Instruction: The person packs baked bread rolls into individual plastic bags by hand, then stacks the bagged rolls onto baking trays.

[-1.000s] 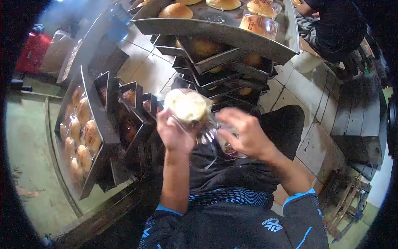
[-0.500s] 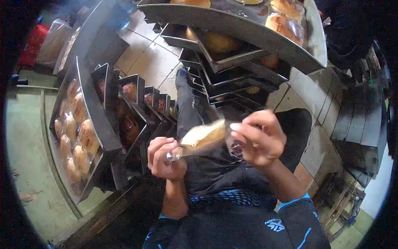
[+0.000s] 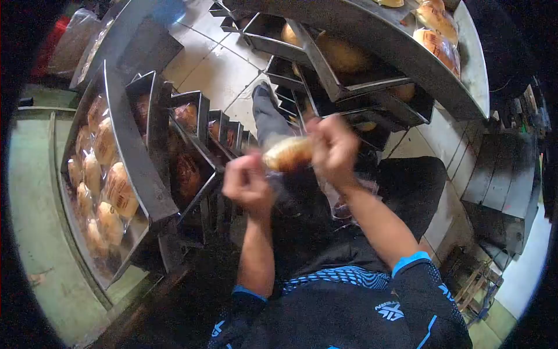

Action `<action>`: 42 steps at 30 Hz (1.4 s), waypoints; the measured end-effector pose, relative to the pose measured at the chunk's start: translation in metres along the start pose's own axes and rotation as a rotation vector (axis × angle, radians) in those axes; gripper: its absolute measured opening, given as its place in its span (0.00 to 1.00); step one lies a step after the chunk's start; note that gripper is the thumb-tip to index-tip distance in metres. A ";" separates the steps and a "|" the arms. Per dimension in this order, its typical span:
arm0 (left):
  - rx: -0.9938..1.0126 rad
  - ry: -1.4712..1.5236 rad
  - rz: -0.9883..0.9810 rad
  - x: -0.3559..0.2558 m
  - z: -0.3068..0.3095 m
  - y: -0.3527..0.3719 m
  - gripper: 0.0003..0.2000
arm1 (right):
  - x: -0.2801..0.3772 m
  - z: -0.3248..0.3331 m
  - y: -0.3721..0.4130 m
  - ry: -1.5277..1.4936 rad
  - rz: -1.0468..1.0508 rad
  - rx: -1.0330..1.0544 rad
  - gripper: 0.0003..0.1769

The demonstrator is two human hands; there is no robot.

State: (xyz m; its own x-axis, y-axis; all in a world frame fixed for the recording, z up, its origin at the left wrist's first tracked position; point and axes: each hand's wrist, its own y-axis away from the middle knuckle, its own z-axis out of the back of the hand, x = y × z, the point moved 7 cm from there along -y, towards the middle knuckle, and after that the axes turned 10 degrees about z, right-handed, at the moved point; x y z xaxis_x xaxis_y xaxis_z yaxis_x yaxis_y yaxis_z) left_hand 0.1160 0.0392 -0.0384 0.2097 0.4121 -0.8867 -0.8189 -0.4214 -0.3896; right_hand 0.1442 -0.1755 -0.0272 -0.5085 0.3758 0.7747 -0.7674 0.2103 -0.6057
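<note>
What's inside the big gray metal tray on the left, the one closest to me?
Plastic-wrapped, golden-brown oval buns lie inside the tray. They cover much of its bottom, hiding whatever's underneath.

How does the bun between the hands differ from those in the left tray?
Held bun: suspended between left hand and right hand; tray buns: packed together in the left tray.
Held bun: blurred, no print readable; tray buns: clearer, printed wrappers visible.
Both: golden-brown.
</note>
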 end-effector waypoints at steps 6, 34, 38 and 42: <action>0.239 0.093 0.686 0.031 0.057 0.067 0.07 | 0.002 0.025 0.117 0.191 -0.401 0.101 0.20; 1.096 -0.542 0.078 0.025 -0.152 0.146 0.27 | 0.136 0.139 -0.180 0.728 0.085 0.025 0.16; 1.198 -0.100 0.148 0.012 -0.136 0.130 0.15 | 0.092 0.108 -0.052 0.448 0.277 0.403 0.10; 1.116 -0.040 0.052 0.000 -0.125 0.124 0.06 | -0.015 0.105 0.096 0.371 -0.180 0.748 0.08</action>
State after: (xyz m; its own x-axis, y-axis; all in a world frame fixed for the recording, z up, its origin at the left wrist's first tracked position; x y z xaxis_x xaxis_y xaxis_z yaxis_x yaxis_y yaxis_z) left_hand 0.0811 -0.1140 -0.1182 0.1601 0.4492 -0.8790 -0.8507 0.5144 0.1079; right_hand 0.0371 -0.2561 -0.0782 -0.2930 0.6927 0.6590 -0.9466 -0.3069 -0.0984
